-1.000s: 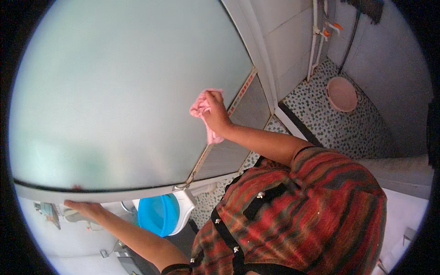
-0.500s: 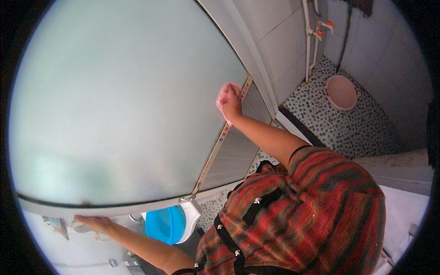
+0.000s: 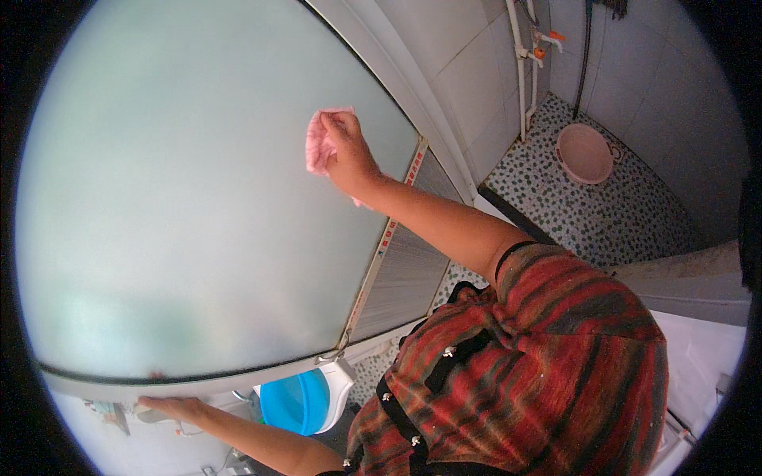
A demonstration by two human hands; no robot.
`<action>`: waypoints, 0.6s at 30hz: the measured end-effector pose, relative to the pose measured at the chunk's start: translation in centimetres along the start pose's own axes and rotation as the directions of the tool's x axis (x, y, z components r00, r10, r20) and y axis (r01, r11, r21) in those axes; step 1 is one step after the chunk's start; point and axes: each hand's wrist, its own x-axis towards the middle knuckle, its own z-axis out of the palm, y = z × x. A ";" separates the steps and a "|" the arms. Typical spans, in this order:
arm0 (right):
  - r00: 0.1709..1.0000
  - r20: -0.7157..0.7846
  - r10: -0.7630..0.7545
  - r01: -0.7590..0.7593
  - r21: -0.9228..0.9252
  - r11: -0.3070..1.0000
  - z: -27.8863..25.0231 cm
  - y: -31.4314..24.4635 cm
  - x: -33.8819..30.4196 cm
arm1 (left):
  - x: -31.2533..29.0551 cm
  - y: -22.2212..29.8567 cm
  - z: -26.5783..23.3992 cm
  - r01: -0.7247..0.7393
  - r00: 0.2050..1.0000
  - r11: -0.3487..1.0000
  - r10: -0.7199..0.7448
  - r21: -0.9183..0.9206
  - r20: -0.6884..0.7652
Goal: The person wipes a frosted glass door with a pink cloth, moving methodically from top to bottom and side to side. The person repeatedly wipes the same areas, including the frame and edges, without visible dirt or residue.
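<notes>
A pink cloth (image 3: pixel 317 149) is bunched in my right hand (image 3: pixel 349 155), whose fingers press it to the frosted glass of a door (image 3: pixel 198 214). Part of the cloth hangs below the wrist. My left hand (image 3: pixel 176 408) grips the door's pale frame (image 3: pixel 238 384) at its lower edge in the picture. Some of the left fingers are hidden behind the frame, and a reddish patch shows at the glass there.
A blue basin (image 3: pixel 295 403) sits on a white washbasin (image 3: pixel 337 393) beside my left forearm. At the right, a pink basin (image 3: pixel 585 155) stands on the pebble-patterned floor (image 3: pixel 548 190). White pipes with orange-handled taps (image 3: pixel 541 52) run up the tiled wall.
My right hand has moved left and slightly upward with the cloth, away from the door's patterned strip onto the glass. My left hand keeps its hold on the frame.
</notes>
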 end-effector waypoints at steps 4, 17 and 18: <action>0.984 -0.155 -0.082 0.048 -0.217 0.975 -1.5 5.0 -1.4 | 0.2 -0.2 -0.6 0.002 1.000 1.000 -0.002 0.022 0.007; 0.850 -0.004 0.527 -0.527 0.003 0.850 0.2 6.4 -6.2 | -0.9 1.0 0.2 0.022 1.000 0.998 -0.022 -0.051 -0.007; 0.907 0.059 0.417 -0.416 -0.020 0.909 -0.1 4.7 -4.1 | -0.7 0.7 -0.1 0.026 1.000 0.998 -0.025 -0.056 0.014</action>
